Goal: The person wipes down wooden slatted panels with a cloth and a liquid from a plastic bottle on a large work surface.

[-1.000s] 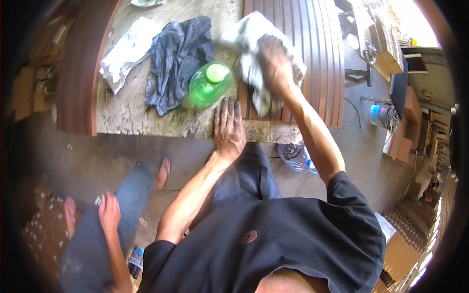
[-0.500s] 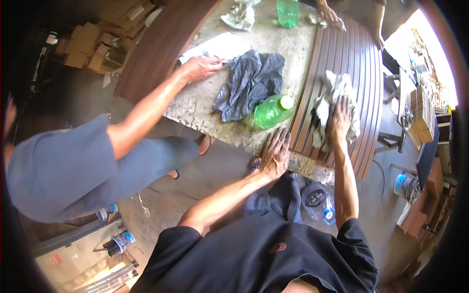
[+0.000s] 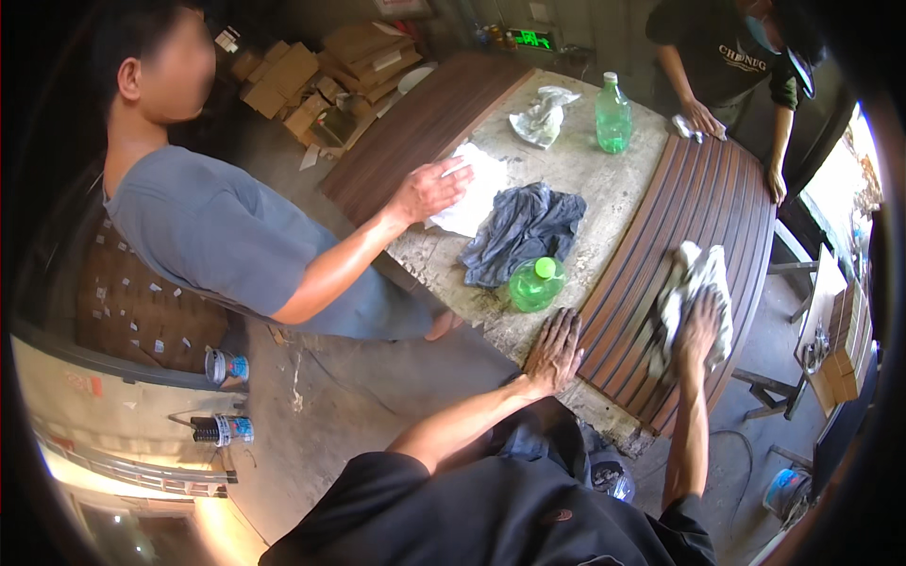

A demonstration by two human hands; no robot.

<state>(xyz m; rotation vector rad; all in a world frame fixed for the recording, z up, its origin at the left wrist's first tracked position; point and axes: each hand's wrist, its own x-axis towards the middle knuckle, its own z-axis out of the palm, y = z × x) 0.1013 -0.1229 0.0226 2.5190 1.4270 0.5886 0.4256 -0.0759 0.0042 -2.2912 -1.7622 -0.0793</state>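
Note:
My right hand (image 3: 698, 325) presses a crumpled white and grey rag (image 3: 721, 279) onto the brown slatted panel (image 3: 651, 283), with fingers together over the cloth. At the panel's near left corner lies my left hand (image 3: 554, 355), open, fingers stretched out and nothing held. A green plastic bottle (image 3: 536, 289) with a pale green cap stands just beyond it on the worn table (image 3: 606, 219). Behind the bottle is a wrinkled dark grey cloth (image 3: 521, 234).
A co-worker in a blue shirt (image 3: 217, 217) at left reaches over a white cloth (image 3: 483, 189). Across the table, another person's hand (image 3: 699, 117) rests on a rag. Another green bottle (image 3: 613, 118), a whitish cloth (image 3: 543, 117) and a second brown panel (image 3: 415, 132) are farther back.
The view has tilted up, showing more of both co-workers. My right hand stays on the rag, and my left stays by the panel's corner. The left co-worker's hand has lifted over the white cloth.

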